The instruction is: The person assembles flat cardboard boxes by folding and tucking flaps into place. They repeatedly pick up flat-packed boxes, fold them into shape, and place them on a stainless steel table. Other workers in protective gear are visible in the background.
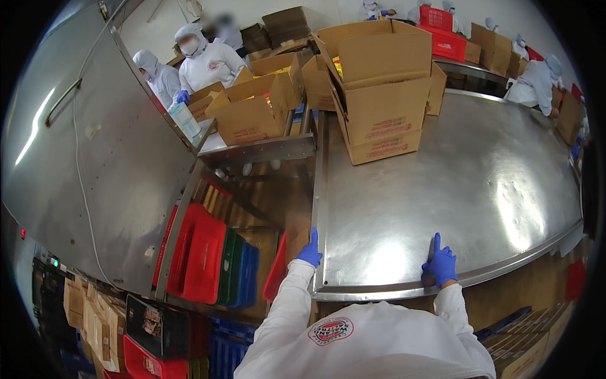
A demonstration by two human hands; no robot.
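Left hand at counter left edge, right hand near front edge. Both grips part-open, index fingers extended, empty. Box farther back.

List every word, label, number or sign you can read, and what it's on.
White coat: round lettered emblem, red and black; wording not copied.
Tall cardboard box on metal table: red print, too small to read.
Open carton: red print, too small.
Co-worker's coat: red emblem, too small.
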